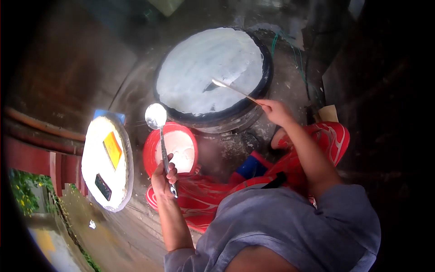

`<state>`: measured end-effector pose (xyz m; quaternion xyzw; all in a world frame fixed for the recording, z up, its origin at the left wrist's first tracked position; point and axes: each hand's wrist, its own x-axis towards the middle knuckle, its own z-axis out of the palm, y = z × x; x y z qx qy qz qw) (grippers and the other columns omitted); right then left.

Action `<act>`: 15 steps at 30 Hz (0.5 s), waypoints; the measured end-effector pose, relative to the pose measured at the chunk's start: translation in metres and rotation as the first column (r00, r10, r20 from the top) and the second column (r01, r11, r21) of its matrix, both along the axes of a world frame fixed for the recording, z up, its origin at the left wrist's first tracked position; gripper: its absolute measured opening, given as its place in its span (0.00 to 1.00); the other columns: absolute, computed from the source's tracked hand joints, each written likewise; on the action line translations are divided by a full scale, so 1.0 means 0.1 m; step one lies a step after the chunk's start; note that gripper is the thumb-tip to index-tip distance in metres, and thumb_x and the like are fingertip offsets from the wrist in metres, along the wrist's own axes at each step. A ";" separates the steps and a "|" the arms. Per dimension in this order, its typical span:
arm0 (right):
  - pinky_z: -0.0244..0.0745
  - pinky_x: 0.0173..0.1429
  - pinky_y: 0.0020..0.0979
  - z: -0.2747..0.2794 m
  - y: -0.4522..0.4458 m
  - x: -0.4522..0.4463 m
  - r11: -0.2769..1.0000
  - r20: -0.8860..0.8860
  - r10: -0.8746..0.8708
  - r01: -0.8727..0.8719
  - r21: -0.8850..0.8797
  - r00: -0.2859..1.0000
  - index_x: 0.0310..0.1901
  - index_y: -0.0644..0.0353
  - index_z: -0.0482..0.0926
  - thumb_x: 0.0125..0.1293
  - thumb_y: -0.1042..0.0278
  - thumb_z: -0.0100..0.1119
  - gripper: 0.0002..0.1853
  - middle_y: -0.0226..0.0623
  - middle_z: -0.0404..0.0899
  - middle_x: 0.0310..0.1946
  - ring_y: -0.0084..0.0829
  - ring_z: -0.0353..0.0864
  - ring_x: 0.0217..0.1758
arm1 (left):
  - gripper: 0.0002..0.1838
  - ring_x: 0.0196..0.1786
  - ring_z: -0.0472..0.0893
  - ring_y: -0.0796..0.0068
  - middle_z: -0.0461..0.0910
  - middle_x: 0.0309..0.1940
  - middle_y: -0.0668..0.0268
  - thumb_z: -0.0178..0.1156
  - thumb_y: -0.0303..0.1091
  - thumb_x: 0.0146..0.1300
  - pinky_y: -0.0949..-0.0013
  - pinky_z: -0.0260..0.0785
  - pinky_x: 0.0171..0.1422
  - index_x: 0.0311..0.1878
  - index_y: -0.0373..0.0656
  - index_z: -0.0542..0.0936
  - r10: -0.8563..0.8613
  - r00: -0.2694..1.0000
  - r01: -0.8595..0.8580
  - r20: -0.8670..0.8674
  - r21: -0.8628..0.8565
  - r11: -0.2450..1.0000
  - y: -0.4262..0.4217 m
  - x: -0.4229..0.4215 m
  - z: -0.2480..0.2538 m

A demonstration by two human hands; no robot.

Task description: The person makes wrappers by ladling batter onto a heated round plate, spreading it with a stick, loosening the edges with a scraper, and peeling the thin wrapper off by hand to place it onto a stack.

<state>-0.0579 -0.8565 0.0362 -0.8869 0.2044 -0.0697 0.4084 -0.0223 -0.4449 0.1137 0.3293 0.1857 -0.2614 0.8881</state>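
Note:
My left hand [165, 177] grips the handle of a metal ladle [156, 117], its round bowl pointing away from me. Below the ladle is a red bucket [148, 152] with creamy white batter [180, 147] inside. My right hand [275, 111] holds a thin wooden stick [240, 92] by one end. Its whitish far tip meets the round griddle [268, 68], whose dark rim surrounds a wide layer of white batter [199, 59]. A small dark patch of bare surface shows beside the tip.
On my left stands a round white stack [97, 149] carrying a yellow packet [112, 150] and a dark phone [103, 187]. A blue object [110, 115] shows behind it. Green cord [299, 63] lies right of the griddle. A blue-and-red object [250, 167] sits near my legs.

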 end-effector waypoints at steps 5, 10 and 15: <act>0.73 0.46 0.30 -0.78 -0.35 -0.13 0.948 0.116 -0.210 0.173 0.269 0.971 0.52 0.44 0.77 0.64 0.67 0.49 0.15 0.42 0.80 0.41 0.34 0.81 0.42 | 0.19 0.16 0.63 0.80 0.72 0.24 0.60 0.38 0.35 0.70 0.79 0.54 0.15 0.53 0.30 0.67 -0.039 0.999 0.035 0.035 0.101 0.994 -0.03 -0.18 0.07; 0.73 0.42 0.30 -0.33 0.46 0.10 0.964 0.061 -0.002 -0.015 0.267 0.998 0.53 0.53 0.76 0.64 0.68 0.48 0.16 0.42 0.81 0.34 0.31 0.81 0.37 | 0.18 0.16 0.65 0.79 0.74 0.24 0.59 0.39 0.37 0.70 0.77 0.57 0.15 0.52 0.30 0.68 -0.118 0.992 0.111 0.045 0.136 0.984 -0.25 -0.20 0.15; 0.72 0.37 0.26 -0.51 0.34 -0.04 0.923 0.024 -0.210 0.190 0.335 0.978 0.57 0.53 0.73 0.63 0.73 0.43 0.20 0.34 0.79 0.22 0.25 0.78 0.26 | 0.19 0.14 0.63 0.80 0.73 0.23 0.60 0.38 0.37 0.69 0.79 0.56 0.13 0.52 0.29 0.68 -0.141 0.986 0.112 0.083 0.287 0.951 -0.36 -0.31 0.22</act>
